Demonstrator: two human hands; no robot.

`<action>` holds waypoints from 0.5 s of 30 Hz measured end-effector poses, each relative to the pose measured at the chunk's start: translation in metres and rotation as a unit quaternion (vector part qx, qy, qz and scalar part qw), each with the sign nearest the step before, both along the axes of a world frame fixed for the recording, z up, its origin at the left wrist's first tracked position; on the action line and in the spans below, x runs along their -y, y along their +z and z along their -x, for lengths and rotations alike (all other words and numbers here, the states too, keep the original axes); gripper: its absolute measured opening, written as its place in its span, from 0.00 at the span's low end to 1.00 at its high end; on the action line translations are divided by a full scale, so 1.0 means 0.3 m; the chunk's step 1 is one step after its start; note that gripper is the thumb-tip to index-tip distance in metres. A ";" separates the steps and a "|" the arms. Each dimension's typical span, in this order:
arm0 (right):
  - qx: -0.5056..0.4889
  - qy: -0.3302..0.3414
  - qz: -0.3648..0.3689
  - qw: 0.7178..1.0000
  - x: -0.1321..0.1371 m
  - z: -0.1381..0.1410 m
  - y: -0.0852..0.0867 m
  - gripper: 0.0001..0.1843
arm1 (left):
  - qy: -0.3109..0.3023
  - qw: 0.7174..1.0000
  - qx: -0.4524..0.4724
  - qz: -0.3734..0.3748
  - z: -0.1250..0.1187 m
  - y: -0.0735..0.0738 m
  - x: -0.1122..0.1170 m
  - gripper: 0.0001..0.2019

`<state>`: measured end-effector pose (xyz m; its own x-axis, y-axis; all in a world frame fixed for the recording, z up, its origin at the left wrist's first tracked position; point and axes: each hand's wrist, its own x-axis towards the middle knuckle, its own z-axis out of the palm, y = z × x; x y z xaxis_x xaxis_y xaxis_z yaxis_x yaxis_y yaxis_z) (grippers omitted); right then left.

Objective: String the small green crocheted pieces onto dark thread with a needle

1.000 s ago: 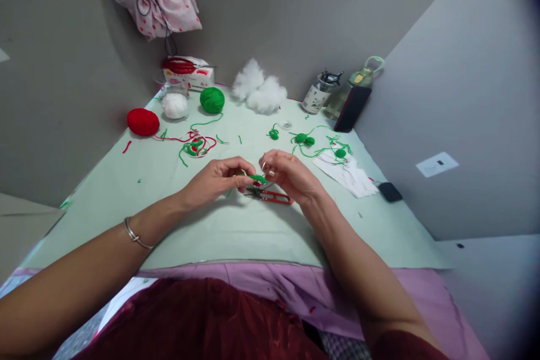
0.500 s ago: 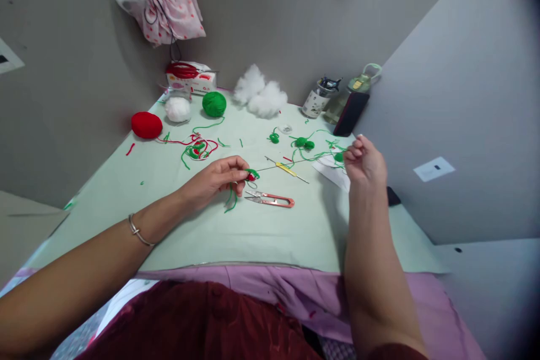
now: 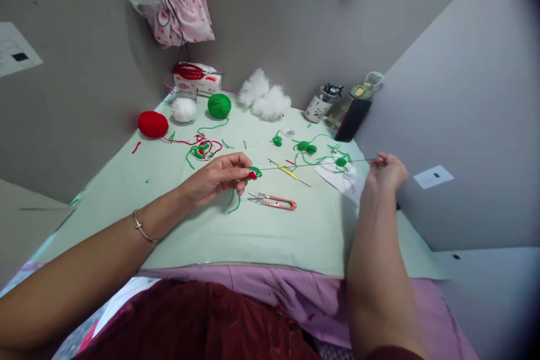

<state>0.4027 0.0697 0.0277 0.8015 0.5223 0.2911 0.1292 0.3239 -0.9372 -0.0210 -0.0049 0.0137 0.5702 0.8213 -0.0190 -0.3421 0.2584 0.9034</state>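
My left hand [image 3: 223, 176] pinches a small red and green crocheted piece [image 3: 253, 173] above the table, with green yarn tails [image 3: 234, 198] hanging below it. From the piece a dark thread [image 3: 314, 165] runs taut to the right. My right hand [image 3: 388, 170] is closed on the far end of this thread; whether a needle is in the fingers is too small to tell. Under the thread lies a crochet hook [image 3: 289, 172] with a yellow handle. Thread snips [image 3: 273, 201] with orange handles rest on the table just right of my left hand.
Red [image 3: 153, 124], white [image 3: 183, 109] and green [image 3: 219, 106] yarn balls stand at the back left. White stuffing [image 3: 265, 98] lies behind. A pen cup [image 3: 318, 106], a bottle [image 3: 363, 89] and a phone [image 3: 353, 119] stand back right. Small green pieces [image 3: 304, 146] and paper [image 3: 337, 180] lie nearer.
My right hand has moved further right and slightly down, drawing the thread out longer. The small thread loop below the crocheted piece is gone. My left hand keeps its pinch.
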 end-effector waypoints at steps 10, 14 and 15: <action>0.232 0.320 0.036 0.918 0.115 0.412 0.010 0.08 | 0.073 0.997 -0.024 -0.001 -0.018 -0.007 0.000 0.11; 0.426 0.440 0.011 0.790 0.239 0.615 0.015 0.12 | 0.074 0.997 -0.032 -0.010 -0.022 -0.015 0.001 0.09; 0.457 0.447 -0.004 0.769 0.257 0.641 0.014 0.13 | 0.072 0.997 -0.034 -0.011 -0.023 -0.016 0.002 0.09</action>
